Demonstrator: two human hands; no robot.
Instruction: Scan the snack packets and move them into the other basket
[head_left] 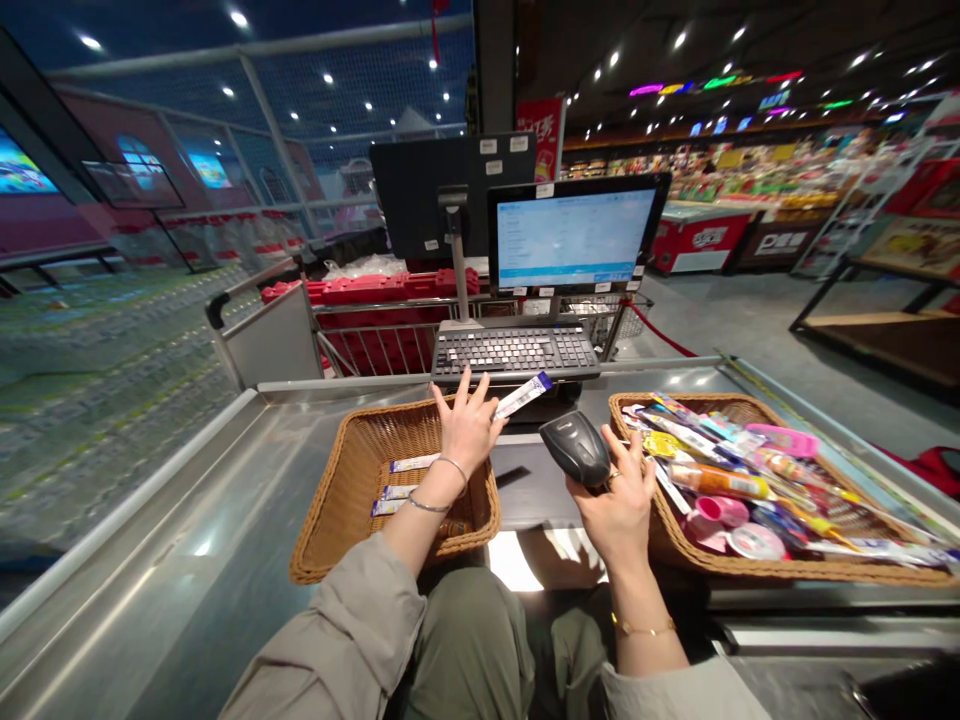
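My left hand (466, 435) is over the right part of a wicker basket (319, 525), below the keyboard. A slim white package with a blue end (525, 394) sticks out to the right from its thumb side, while the other fingers are spread. Inside that basket lie several similar narrow white-and-blue packages (386, 507), partly covered by my wrist. My right hand (619, 505) grips a black handheld barcode scanner (576, 448); the scanner's handle is mostly hidden. The scanner's head is below and right of the held package, apart from it.
A second wicker basket (750, 568) at right is full of mixed packaged goods, including pink items (720, 512). Behind the metal counter (247, 510) stand a keyboard (517, 350) and a lit monitor (574, 240). Beyond are a shopping cart (382, 335) and store displays.
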